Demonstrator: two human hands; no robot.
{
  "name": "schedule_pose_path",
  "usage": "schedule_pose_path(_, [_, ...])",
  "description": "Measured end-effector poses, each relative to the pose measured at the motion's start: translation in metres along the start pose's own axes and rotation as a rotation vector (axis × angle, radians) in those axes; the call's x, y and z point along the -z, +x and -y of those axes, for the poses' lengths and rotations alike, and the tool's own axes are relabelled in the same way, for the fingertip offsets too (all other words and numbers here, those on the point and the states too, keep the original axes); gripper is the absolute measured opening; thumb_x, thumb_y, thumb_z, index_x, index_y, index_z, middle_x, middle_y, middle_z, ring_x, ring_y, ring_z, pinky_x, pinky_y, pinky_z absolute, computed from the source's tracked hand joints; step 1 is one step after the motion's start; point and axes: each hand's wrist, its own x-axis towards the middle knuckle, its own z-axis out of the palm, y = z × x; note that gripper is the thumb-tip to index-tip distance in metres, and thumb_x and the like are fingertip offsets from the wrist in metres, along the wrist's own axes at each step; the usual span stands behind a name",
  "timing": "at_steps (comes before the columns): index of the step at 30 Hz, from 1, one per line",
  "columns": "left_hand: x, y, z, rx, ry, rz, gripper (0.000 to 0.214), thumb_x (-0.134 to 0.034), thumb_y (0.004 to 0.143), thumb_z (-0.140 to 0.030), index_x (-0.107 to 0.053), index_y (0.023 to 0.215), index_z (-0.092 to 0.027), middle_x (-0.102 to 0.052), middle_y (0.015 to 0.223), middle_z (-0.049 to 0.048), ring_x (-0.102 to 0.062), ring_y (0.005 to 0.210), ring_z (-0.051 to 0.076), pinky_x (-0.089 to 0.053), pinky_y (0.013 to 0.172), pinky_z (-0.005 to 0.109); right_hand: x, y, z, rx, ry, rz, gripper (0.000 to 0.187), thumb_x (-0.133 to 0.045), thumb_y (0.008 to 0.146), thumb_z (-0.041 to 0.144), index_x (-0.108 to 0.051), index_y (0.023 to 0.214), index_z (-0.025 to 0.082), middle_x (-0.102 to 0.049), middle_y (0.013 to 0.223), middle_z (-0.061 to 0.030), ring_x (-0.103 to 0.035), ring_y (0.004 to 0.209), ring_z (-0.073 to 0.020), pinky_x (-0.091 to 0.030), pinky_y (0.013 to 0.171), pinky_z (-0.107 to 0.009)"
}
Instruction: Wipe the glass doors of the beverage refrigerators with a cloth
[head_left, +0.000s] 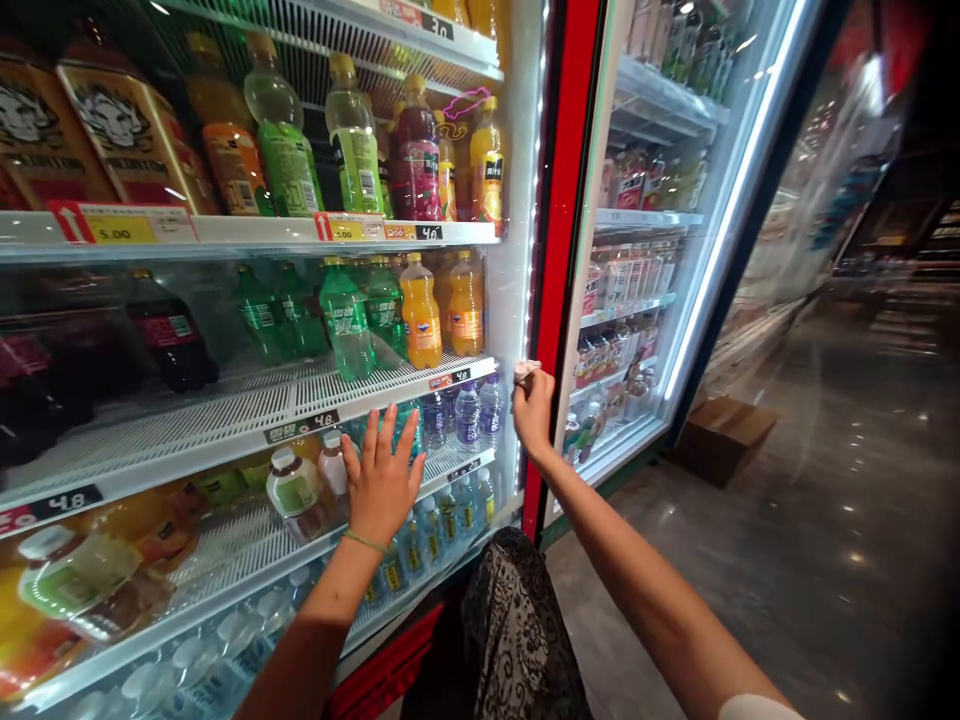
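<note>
A: ok so where are the hands?

B: Closest is the left hand (386,490): fingers fanned, gripping nothing, in front of the shelves (255,232). Can't tell if it's touching anything. Bit farther out, the right hand (534,415) is pinching a pale crumpled cloth (526,370).

A: and the cloth's where exactly?

B: Up and rightward from the left hand, beside the red frame (561,250), which runs near upright. Cloth's too bunched for a long axis. Right hand's nearer, obviously. Orange bottles (421,310) sit beyond, off left.
</note>
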Motion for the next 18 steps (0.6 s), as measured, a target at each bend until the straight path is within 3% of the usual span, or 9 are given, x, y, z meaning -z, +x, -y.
schedule_pose_path(4, [-0.012,-0.003,0.004,0.005,-0.01,0.002,0.076,-0.066,0.095,-0.034,-0.029,0.161,-0.037,-0.042,0.162,0.0123,-0.035,0.152,0.036,-0.005,0.126,0.07,-0.012,-0.042,0.054,0.253,0.036,0.271,0.044,-0.043,0.09,0.003,-0.054,0.129,0.021,-0.056,0.124,-0.0136,-0.055,0.117,-0.0245,-0.05,0.102,-0.039])
schedule_pose_path(7, [-0.012,-0.007,0.009,-0.005,0.006,0.021,0.079,-0.066,0.095,-0.035,-0.024,0.162,-0.038,-0.039,0.164,0.0104,-0.031,0.155,0.034,-0.003,0.127,0.066,-0.011,-0.041,0.066,0.333,0.055,0.376,0.045,-0.046,0.089,0.003,-0.057,0.127,0.023,-0.058,0.126,-0.0099,-0.056,0.116,-0.022,-0.05,0.101,-0.034])
schedule_pose_path(10, [-0.01,-0.008,0.01,-0.005,0.033,0.064,0.079,-0.063,0.096,-0.039,-0.02,0.163,-0.038,-0.033,0.167,0.0083,-0.024,0.157,0.031,0.002,0.129,0.062,-0.002,-0.004,0.041,0.236,0.072,0.298,0.04,-0.047,0.086,0.004,-0.057,0.121,0.021,-0.057,0.12,-0.0103,-0.056,0.113,-0.0224,-0.049,0.099,-0.035])
schedule_pose_path(13, [-0.009,-0.008,0.009,0.004,0.06,0.105,0.079,-0.06,0.098,-0.041,-0.016,0.163,-0.037,-0.024,0.169,0.0064,-0.017,0.159,0.029,0.008,0.129,0.059,0.006,0.033,0.007,-0.008,0.106,0.11,0.033,-0.046,0.082,0.007,-0.058,0.109,0.02,-0.053,0.113,-0.0095,-0.055,0.109,-0.0234,-0.046,0.101,-0.039])
schedule_pose_path(16, [-0.011,-0.008,0.007,0.001,0.077,0.108,0.078,-0.057,0.099,-0.041,-0.014,0.164,-0.036,-0.021,0.17,0.0062,-0.012,0.16,0.027,0.011,0.128,0.056,0.006,0.03,0.001,-0.144,0.114,0.032,0.033,-0.044,0.08,0.007,-0.058,0.106,0.021,-0.05,0.111,-0.0091,-0.054,0.105,-0.0235,-0.044,0.101,-0.041])
schedule_pose_path(18, [-0.011,-0.008,0.007,-0.006,0.088,0.1,0.078,-0.057,0.1,-0.042,-0.014,0.164,-0.036,-0.021,0.17,0.0061,-0.009,0.16,0.026,0.012,0.128,0.055,-0.001,0.008,0.019,-0.094,0.104,0.086,0.035,-0.043,0.079,0.005,-0.058,0.107,0.021,-0.051,0.112,-0.0093,-0.053,0.104,-0.024,-0.045,0.098,-0.041])
